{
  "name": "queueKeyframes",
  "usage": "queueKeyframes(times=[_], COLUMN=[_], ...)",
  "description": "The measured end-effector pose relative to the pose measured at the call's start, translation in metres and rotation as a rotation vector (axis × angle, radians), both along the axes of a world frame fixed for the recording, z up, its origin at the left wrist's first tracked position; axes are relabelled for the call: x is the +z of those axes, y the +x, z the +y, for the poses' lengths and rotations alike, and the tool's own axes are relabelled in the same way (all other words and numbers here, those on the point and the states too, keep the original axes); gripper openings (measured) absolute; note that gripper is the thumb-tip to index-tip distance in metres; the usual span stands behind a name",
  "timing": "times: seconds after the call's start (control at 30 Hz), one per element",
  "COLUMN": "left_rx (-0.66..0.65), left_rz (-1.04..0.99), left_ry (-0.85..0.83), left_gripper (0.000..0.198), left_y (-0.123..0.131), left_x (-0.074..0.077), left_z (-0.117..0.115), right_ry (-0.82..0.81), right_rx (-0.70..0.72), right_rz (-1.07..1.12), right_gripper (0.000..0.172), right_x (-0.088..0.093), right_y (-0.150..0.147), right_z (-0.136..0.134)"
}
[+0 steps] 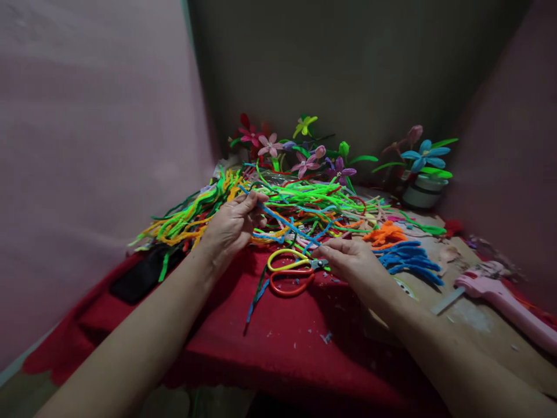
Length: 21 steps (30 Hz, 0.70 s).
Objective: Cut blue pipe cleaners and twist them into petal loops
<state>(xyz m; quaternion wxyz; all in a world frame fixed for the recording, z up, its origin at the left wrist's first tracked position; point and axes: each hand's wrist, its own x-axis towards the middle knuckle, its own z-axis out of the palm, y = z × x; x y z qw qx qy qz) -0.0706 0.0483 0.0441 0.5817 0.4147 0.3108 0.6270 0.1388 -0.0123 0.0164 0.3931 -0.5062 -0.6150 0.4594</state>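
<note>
Left hand (232,223): fingers pinched on the far end of one blue pipe cleaner (278,219), raised above the pile.
Right hand (348,258): fingertips pinched on the near end of the same blue pipe cleaner, stretched slantwise between both hands.
Scissors (289,270): one pair, yellow and orange loops, flat on the red cloth (278,337) between the hands, just left of the right hand.
Loose pile (304,203): too many mixed-colour pipe cleaners to count, far side of the tabletop.
Sorted bunches: one orange bunch (385,234), one blue bunch (409,258), right of the right hand.
Finished flowers (304,154): roughly ten, far edge.
Pink tool (500,296): one, near right.
Writing: none legible.
</note>
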Motion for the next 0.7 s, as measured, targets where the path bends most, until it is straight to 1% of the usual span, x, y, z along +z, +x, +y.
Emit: queueKeyframes(times=[0.1,0.2,0.33,0.53,0.7], left_rx=[-0.028,-0.051,-0.065,-0.069,-0.103], left_rz=[-0.027,-0.075,-0.089,-0.023,0.133], left_ry=[-0.02,-0.022,-0.019,-0.041,-0.102], left_gripper=[0.008,0.008,0.014,0.011,0.011], left_y=[-0.003,-0.002,0.0,0.0,0.002], left_x=[0.0,0.001,0.003,0.004,0.004], left_z=[0.002,0.002,0.0,-0.003,-0.01], right_ry=[0.081,0.119,0.171,0.216,0.258], right_rx=[-0.035,-0.057,-0.071,-0.085,-0.104], right_rz=[-0.048,-0.104,-0.151,-0.202,-0.269], right_gripper=[0.027,0.03,0.029,0.029,0.03], right_x=[-0.003,-0.003,-0.002,-0.004,-0.004], right_y=[0.004,0.005,0.005,0.004,0.003], right_z=[0.004,0.007,0.007,0.006,0.005])
